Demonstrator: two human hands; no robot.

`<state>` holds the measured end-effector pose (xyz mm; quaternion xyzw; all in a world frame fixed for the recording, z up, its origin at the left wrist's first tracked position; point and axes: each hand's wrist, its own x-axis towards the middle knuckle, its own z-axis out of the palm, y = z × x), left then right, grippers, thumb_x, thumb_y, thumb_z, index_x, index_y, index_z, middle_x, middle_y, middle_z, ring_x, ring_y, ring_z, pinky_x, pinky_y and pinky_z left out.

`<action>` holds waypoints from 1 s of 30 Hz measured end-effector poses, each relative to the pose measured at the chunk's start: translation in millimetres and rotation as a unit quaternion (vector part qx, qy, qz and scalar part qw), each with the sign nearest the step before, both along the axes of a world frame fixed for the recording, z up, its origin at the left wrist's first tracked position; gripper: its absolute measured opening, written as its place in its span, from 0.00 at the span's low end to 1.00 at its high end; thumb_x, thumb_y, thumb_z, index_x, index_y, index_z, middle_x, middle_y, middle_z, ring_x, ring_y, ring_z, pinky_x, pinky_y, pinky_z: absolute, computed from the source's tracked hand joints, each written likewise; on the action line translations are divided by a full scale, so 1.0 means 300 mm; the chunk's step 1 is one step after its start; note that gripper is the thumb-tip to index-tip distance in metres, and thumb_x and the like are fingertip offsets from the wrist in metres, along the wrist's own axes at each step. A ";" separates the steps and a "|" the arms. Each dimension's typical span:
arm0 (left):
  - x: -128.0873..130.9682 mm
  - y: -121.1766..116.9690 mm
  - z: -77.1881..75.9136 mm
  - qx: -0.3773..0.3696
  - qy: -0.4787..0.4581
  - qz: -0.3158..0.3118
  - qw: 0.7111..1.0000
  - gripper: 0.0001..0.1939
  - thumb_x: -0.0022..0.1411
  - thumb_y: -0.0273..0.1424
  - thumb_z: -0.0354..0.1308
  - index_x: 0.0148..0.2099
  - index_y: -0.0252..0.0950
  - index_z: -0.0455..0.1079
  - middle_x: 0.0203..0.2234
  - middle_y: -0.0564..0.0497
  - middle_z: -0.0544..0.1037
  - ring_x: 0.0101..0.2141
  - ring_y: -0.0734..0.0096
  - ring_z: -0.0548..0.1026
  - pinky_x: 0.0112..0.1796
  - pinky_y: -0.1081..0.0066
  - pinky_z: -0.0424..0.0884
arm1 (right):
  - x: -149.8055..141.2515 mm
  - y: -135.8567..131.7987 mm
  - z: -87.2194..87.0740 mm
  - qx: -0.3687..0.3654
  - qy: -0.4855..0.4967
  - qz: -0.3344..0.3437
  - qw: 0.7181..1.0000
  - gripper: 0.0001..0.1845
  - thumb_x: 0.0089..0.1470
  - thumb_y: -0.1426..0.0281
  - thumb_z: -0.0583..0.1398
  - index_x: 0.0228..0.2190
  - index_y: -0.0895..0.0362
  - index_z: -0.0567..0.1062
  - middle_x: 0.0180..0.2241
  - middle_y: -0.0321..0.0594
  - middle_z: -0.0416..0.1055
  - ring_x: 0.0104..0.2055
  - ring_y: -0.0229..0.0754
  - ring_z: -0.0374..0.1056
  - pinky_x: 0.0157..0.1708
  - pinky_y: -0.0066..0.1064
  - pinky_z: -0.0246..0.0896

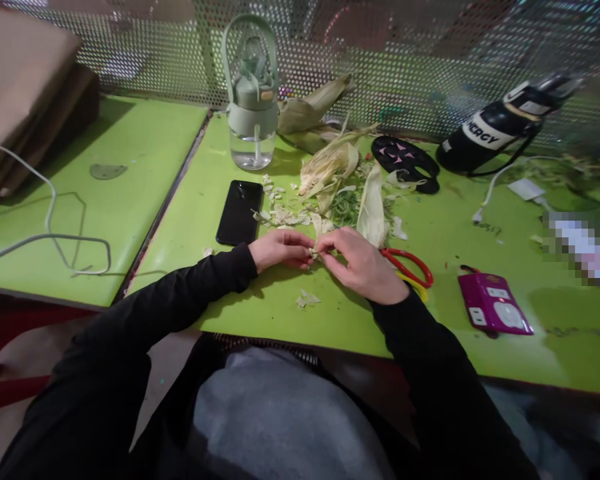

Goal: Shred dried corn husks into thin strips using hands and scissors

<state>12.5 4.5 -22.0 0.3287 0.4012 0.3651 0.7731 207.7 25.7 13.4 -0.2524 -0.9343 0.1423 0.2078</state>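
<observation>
My left hand [279, 251] and my right hand [363, 267] meet over the green table [275, 300], fingertips pinched together on a small pale piece of corn husk [314, 253]. Fingers cover much of that piece. Just beyond them lie cut husk bits [285, 217], a bundle of dried corn husk [327, 167], a heap of thin green strands [347, 205] and a broad husk leaf [371, 210]. Beside my right wrist show the red and yellow handles of scissors [415, 265], the rest hidden. A few husk scraps [307, 299] lie in front of my hands.
A black phone [239, 212] lies left of the husk bits. Behind it stands a clear water bottle [253, 107]. A black bottle [495, 130] leans against the perforated metal screen [170, 53]. To the right is a purple power socket [495, 303]; at left, a cable [55, 193] and cardboard [25, 80].
</observation>
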 end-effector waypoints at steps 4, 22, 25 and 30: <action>0.000 -0.006 0.010 0.000 0.017 -0.001 1.000 0.06 0.59 0.16 0.58 0.39 0.26 0.73 0.26 0.51 0.78 0.28 0.78 0.77 0.48 0.62 0.73 | 0.005 0.010 0.000 -0.007 -0.009 0.018 1.000 0.04 0.58 0.75 0.54 0.33 0.54 0.65 0.30 0.40 0.68 0.34 0.44 0.63 0.33 0.37 0.61; 0.005 -0.010 0.022 0.001 0.041 0.042 0.998 0.05 0.60 0.17 0.57 0.39 0.27 0.70 0.25 0.50 0.79 0.28 0.76 0.78 0.46 0.63 0.74 | -0.023 0.005 -0.036 0.041 0.020 -0.046 0.998 0.07 0.58 0.77 0.53 0.30 0.54 0.62 0.29 0.40 0.66 0.33 0.43 0.60 0.32 0.35 0.57; 0.011 -0.013 0.032 -0.014 0.048 0.060 0.997 0.06 0.61 0.16 0.56 0.39 0.28 0.68 0.24 0.50 0.78 0.27 0.77 0.78 0.45 0.65 0.74 | -0.022 0.008 -0.036 0.006 0.029 -0.041 0.999 0.07 0.57 0.77 0.54 0.31 0.54 0.62 0.29 0.39 0.65 0.32 0.41 0.61 0.31 0.33 0.58; 0.012 -0.016 0.027 -0.010 0.036 0.079 0.996 0.06 0.60 0.16 0.57 0.35 0.30 0.65 0.23 0.52 0.78 0.28 0.76 0.78 0.46 0.62 0.74 | -0.027 0.007 -0.044 0.002 0.041 -0.049 0.998 0.06 0.57 0.77 0.54 0.31 0.54 0.63 0.30 0.39 0.66 0.32 0.41 0.61 0.33 0.34 0.59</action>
